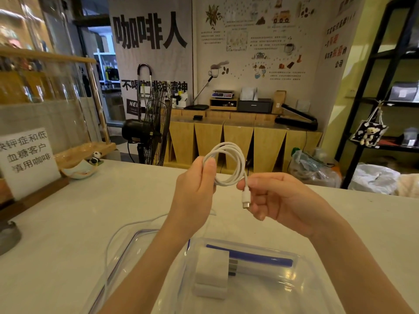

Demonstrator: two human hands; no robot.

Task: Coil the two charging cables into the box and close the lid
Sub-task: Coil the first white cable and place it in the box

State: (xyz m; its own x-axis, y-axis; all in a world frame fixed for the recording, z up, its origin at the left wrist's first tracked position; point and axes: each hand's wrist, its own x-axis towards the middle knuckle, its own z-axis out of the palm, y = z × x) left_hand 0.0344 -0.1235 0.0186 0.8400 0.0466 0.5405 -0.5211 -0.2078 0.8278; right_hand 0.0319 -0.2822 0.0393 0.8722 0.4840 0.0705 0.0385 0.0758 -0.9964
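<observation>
Coffee-shop setting, pale desk point(68, 223) in front. Above it, white charging cable point(229, 164) coiled in loops, pinched in left hand point(195, 189); plug end point(246, 198) gripped by right hand point(278, 200). Below, clear box point(283, 286) open, lid point(127, 250) beside it, partly hidden by forearms. Second cable point(136, 224) faint, hard to trace.
</observation>
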